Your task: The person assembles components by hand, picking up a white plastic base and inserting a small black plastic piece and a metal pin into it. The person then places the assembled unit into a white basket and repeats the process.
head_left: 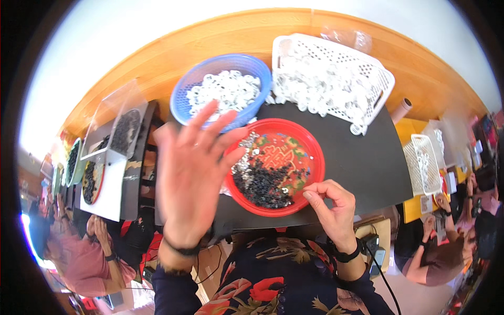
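A round red plastic tray (317, 157) of small black pieces (262, 185) sits by the black table's (362, 165) near edge, seemingly for reach. The left hand (191, 165) spreads wide, apparently empty; the right hand (334, 209) pinches, contents unclear.

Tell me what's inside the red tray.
The red tray holds black pieces, with silver pieces at its left. The patterned bottom beneath them is covered; the left hand hides some of the tray.
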`<state>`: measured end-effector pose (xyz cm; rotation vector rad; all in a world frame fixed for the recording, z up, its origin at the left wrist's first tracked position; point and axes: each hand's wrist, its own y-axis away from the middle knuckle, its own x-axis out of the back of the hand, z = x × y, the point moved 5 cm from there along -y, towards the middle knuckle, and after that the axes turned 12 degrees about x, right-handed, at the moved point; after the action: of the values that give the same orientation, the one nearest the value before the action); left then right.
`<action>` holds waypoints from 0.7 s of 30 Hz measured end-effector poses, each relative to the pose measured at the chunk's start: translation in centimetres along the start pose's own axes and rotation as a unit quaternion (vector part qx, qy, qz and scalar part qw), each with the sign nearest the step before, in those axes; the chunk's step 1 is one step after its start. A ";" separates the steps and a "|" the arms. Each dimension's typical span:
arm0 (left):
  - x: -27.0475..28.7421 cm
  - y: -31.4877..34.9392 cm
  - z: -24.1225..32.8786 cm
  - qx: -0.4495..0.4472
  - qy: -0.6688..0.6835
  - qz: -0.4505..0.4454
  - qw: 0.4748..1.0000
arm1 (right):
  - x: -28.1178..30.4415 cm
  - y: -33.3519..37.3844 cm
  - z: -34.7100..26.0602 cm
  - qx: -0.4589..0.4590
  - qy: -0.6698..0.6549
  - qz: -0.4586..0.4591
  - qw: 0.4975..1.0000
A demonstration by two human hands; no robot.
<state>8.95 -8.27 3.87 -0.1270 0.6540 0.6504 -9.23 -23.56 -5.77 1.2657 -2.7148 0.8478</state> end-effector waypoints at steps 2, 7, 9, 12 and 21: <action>-4.4 3.7 3.2 -0.079 -0.008 -0.128 0.989 | 1.3 0.1 0.9 -0.014 0.024 0.012 1.000; -8.6 7.6 5.5 -0.036 0.020 -0.162 0.986 | 3.8 0.5 3.0 -0.044 0.023 0.058 0.997; -8.1 7.2 3.2 -0.075 -0.081 -0.168 0.980 | 4.4 0.7 3.5 -0.049 0.036 0.063 0.996; -6.9 7.0 0.7 -0.110 -0.153 -0.178 0.966 | 5.0 0.8 4.1 -0.048 0.044 0.083 0.994; -6.5 6.5 1.3 -0.158 -0.196 -0.191 0.949 | 8.2 -1.8 3.8 -0.054 0.064 0.124 0.989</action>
<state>1.81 -6.10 9.44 -0.4008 0.1267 0.3818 -12.70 -32.08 -6.20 0.8345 -2.8086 0.7570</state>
